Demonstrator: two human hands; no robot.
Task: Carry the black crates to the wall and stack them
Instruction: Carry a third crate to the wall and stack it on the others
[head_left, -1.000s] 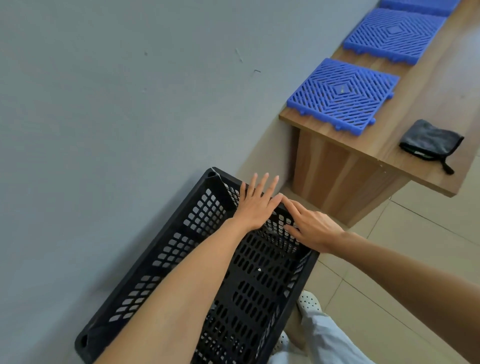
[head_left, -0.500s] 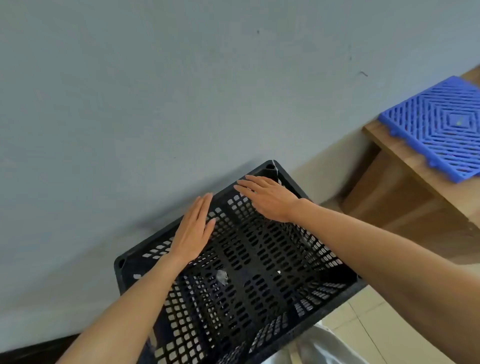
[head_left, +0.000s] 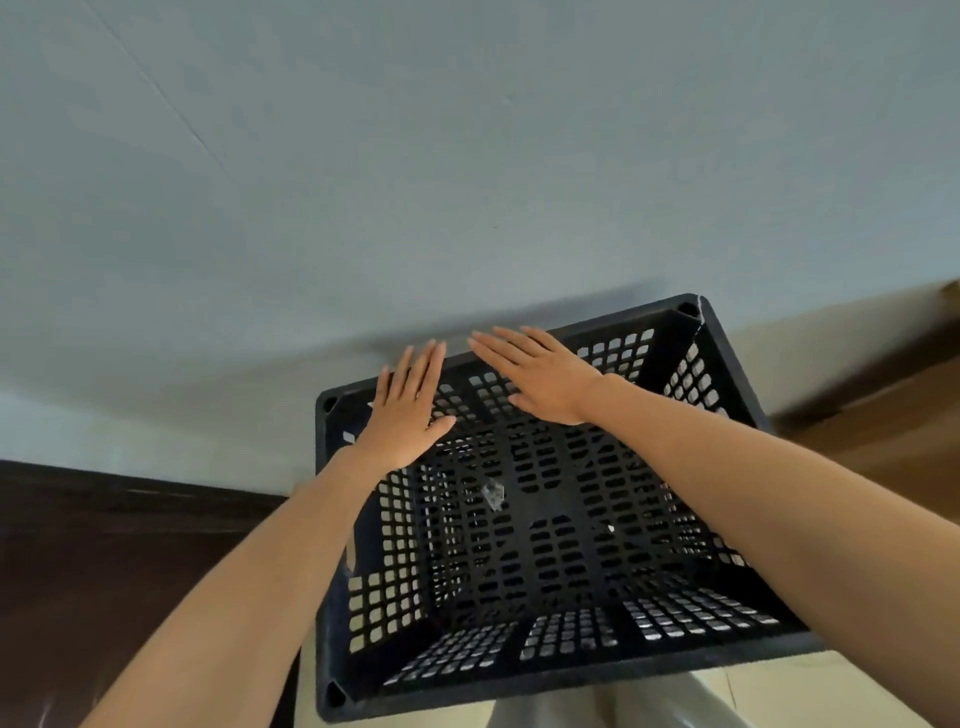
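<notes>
The black crate (head_left: 550, 525) sits open side up against the grey wall (head_left: 415, 156). My left hand (head_left: 402, 415) and right hand (head_left: 540, 376) lie flat, fingers spread wide, over its far rim beside the wall, each grip closed on nothing.

You have one black crate (head_left: 545, 519) below your hands, open side up, so you look straight down into it. Its walls and floor are a lattice of small holes, square on the walls and slotted on the floor. A small clear scrap (head_left: 492, 494) lies on the floor, below and between your hands. Your left hand (head_left: 408, 410) lies flat and spread over the far left rim, your right hand (head_left: 540, 376) flat over the far rim beside it. That far rim sits close to the wall (head_left: 415, 156) beyond your fingertips.
</notes>
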